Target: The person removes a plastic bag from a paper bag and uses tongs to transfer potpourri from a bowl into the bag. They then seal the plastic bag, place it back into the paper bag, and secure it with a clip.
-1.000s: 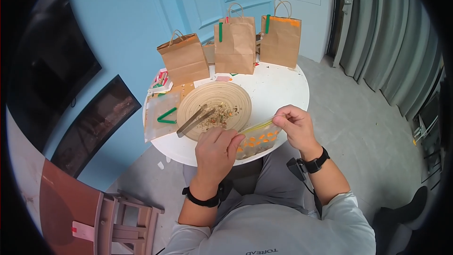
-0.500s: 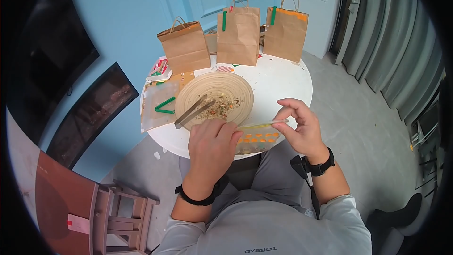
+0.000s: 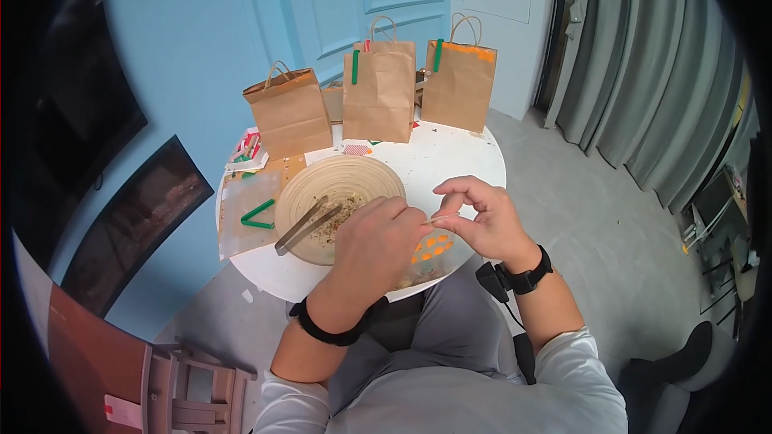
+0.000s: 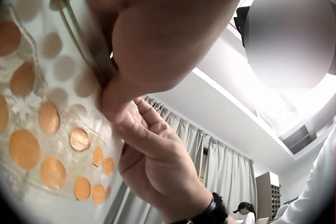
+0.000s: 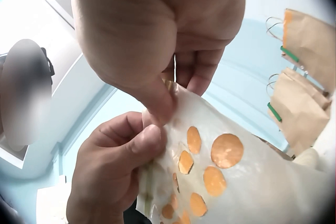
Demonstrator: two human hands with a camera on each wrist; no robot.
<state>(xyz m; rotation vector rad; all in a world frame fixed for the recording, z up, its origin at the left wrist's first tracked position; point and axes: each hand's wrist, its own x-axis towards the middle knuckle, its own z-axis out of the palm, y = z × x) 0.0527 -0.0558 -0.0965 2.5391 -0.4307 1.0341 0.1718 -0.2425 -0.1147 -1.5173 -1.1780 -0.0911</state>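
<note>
A clear zip bag with orange dots [image 3: 433, 249] hangs between both hands over the table's front edge, with small dark bits at its bottom. My left hand [image 3: 378, 237] pinches its top edge near the zip strip, thumb tip showing in the left wrist view. My right hand [image 3: 490, 225] pinches the corner of that edge between thumb and index finger, its other fingers raised. In the right wrist view, both thumbs meet at the corner of the bag [image 5: 215, 150]. Left of the hands, metal tongs [image 3: 305, 229] lie across a round wooden plate [image 3: 326, 173] holding mixed dried bits.
Three brown paper bags [image 3: 379, 100] stand along the back of the white round table [image 3: 454, 169], two bearing green clips. At the left, an opened green bag clip [image 3: 257, 214] lies on a translucent bag [image 3: 236, 233]. A small white box [image 3: 247, 162] sits behind it.
My left hand has slid rightward along the bag's top edge until its fingertips meet those of my right hand. The right hand keeps its pinch. The head view has shifted slightly.
</note>
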